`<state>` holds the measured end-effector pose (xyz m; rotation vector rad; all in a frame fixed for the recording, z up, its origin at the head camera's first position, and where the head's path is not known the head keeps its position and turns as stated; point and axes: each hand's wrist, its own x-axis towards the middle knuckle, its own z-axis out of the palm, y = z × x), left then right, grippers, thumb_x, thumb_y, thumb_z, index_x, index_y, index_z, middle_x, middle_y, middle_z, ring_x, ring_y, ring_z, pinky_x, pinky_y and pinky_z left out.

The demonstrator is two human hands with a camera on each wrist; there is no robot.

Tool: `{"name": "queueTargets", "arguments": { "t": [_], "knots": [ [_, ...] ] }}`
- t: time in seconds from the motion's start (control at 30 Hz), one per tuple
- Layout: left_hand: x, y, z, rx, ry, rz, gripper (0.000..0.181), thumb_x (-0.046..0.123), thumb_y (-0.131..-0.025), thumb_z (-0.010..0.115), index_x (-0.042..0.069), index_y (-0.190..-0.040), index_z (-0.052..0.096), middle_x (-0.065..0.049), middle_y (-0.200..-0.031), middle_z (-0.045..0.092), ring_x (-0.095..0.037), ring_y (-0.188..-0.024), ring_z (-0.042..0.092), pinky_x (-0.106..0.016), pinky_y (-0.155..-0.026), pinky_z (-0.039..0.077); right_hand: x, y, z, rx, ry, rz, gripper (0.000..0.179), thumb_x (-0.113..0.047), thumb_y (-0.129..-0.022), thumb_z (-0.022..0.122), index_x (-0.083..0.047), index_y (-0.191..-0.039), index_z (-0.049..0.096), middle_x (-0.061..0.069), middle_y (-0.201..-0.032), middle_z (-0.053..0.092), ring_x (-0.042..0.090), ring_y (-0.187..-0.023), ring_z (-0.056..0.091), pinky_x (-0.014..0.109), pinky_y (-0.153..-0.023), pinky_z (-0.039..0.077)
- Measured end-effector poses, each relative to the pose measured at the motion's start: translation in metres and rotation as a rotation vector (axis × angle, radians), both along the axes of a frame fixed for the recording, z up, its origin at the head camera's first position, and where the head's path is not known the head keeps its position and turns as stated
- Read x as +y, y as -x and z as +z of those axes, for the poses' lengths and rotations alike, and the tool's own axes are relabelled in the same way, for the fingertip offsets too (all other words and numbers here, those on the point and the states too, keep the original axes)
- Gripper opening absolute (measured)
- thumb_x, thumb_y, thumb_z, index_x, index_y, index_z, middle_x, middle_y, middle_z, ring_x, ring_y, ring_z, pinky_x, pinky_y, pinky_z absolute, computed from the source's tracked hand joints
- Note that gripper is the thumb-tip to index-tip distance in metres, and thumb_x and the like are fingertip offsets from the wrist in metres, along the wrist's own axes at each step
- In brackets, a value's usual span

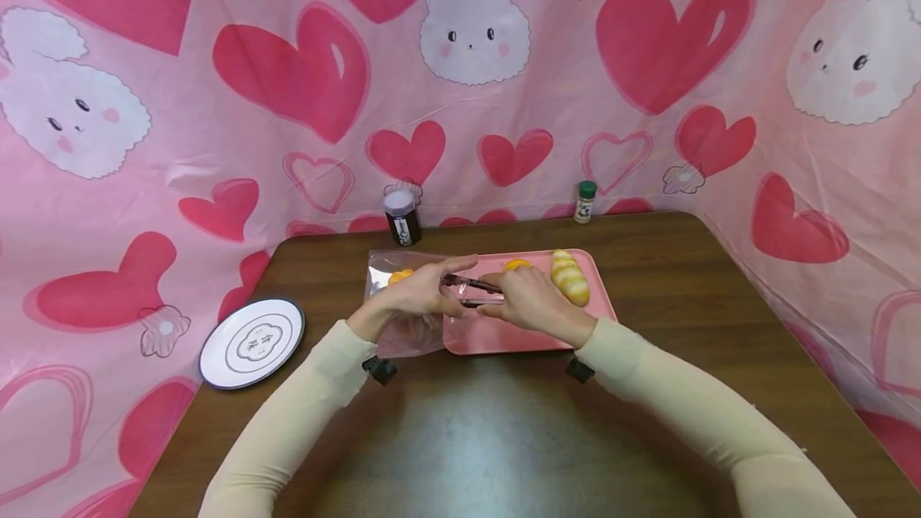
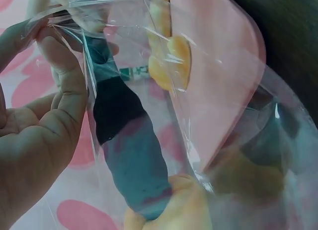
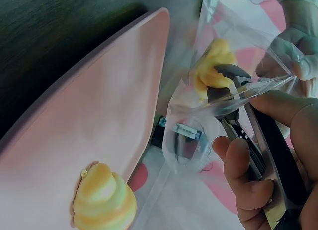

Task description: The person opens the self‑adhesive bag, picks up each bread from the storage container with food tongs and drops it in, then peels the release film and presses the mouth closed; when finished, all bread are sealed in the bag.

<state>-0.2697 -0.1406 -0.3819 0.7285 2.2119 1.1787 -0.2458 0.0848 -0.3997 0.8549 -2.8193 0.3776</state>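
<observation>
Pink heart-print cloth (image 1: pixel 489 114) hangs behind the wooden table (image 1: pixel 460 430), where the left hand (image 1: pixel 420 289) pinches the lip of the clear bag (image 1: pixel 413 338) and the right hand (image 1: pixel 536 304) curls round tongs (image 3: pixel 278 158) reaching inside, tips at the yellow bread (image 3: pixel 213 66); best, I'd say, to hold that lip wide and draw the tongs straight back, clear of the film

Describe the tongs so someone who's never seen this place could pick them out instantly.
On the brown table, find the pink tray, then the clear bag by its left side. There the right hand grips the tongs. Unlike the see-through bag and the yellow bread inside it, they are silver metal with black grips and dark tips.
</observation>
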Motion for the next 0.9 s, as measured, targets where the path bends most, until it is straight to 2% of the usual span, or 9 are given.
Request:
{"name": "queueTargets", "arguments": {
  "t": [0.07,0.13,0.23,0.37,0.43,0.57,0.6,0.73,0.9],
  "knots": [
    [0.0,0.001,-0.002,0.009,0.001,-0.014,0.09,0.014,-0.084,0.077,0.03,-0.158,0.028,-0.021,-0.134,0.058,-0.031,-0.065,0.061,-0.035,-0.054,0.053,-0.001,0.001,-0.001,-0.002,0.001,0.004,0.046,-0.049,-0.083,0.077,-0.022,-0.121,0.073,-0.008,-0.067,0.063,0.012,-0.062,0.049,0.026,-0.056,0.041],
    [0.0,0.002,-0.004,0.029,0.003,-0.041,0.089,0.017,-0.085,0.076,0.028,-0.158,0.027,-0.017,-0.145,0.053,-0.034,-0.071,0.064,-0.036,-0.063,0.056,-0.002,0.002,-0.002,-0.001,-0.002,0.001,0.045,-0.049,-0.084,0.076,-0.022,-0.12,0.074,-0.01,-0.063,0.06,0.012,-0.061,0.048,0.026,-0.056,0.04],
    [0.0,0.003,-0.007,0.067,0.0,-0.073,0.09,0.02,-0.085,0.076,0.023,-0.159,0.026,-0.006,-0.164,0.028,-0.035,-0.082,0.069,-0.034,-0.075,0.057,-0.004,0.003,-0.003,0.006,-0.007,0.003,0.044,-0.05,-0.086,0.074,-0.022,-0.119,0.074,-0.009,-0.056,0.051,0.013,-0.057,0.046,0.026,-0.054,0.039],
    [-0.001,0.002,-0.006,0.048,0.014,-0.034,0.091,0.015,-0.084,0.077,0.024,-0.159,0.026,-0.015,-0.15,0.048,-0.031,-0.081,0.07,-0.036,-0.07,0.058,-0.006,0.005,-0.004,0.012,-0.018,0.0,0.045,-0.052,-0.085,0.074,-0.021,-0.118,0.075,-0.009,-0.055,0.051,0.013,-0.056,0.044,0.027,-0.055,0.039],
    [-0.003,0.003,-0.005,0.045,0.031,0.0,0.092,0.011,-0.083,0.076,0.024,-0.159,0.026,-0.016,-0.146,0.051,-0.028,-0.073,0.068,-0.04,-0.063,0.057,-0.007,0.007,-0.005,0.0,-0.023,0.002,0.047,-0.052,-0.084,0.075,-0.021,-0.119,0.074,-0.009,-0.057,0.054,0.013,-0.057,0.045,0.027,-0.056,0.04],
    [-0.009,0.005,-0.004,0.083,0.065,0.019,0.093,0.008,-0.082,0.075,0.019,-0.159,0.025,-0.012,-0.156,0.041,-0.023,-0.06,0.06,-0.044,-0.06,0.058,-0.009,0.009,-0.007,-0.052,-0.028,-0.007,0.048,-0.052,-0.084,0.075,-0.018,-0.118,0.075,-0.007,-0.066,0.063,0.013,-0.059,0.049,0.027,-0.058,0.044],
    [-0.011,0.006,-0.004,0.086,0.065,0.02,0.094,0.007,-0.082,0.076,0.018,-0.16,0.024,-0.011,-0.16,0.034,-0.026,-0.06,0.06,-0.045,-0.062,0.058,-0.009,0.01,-0.008,-0.067,-0.03,-0.007,0.048,-0.051,-0.084,0.075,-0.017,-0.118,0.074,-0.006,-0.071,0.067,0.013,-0.06,0.051,0.027,-0.059,0.047],
    [-0.014,0.007,-0.004,0.137,0.1,0.02,0.095,0.007,-0.081,0.078,0.01,-0.159,0.023,-0.013,-0.162,0.031,-0.035,-0.064,0.062,-0.05,-0.066,0.059,-0.008,0.012,-0.008,-0.098,-0.029,-0.024,0.05,-0.049,-0.083,0.077,-0.016,-0.12,0.073,0.0,-0.095,0.076,0.015,-0.074,0.06,0.034,-0.07,0.054],
    [-0.015,0.009,-0.004,0.22,0.174,0.03,0.095,0.01,-0.081,0.079,0.007,-0.158,0.025,-0.01,-0.166,0.025,-0.018,-0.06,0.057,-0.038,-0.061,0.056,-0.006,0.012,-0.006,-0.123,-0.018,-0.043,0.053,-0.049,-0.08,0.08,-0.015,-0.12,0.073,0.001,-0.106,0.077,0.02,-0.088,0.063,0.039,-0.078,0.055]
  ]
}}
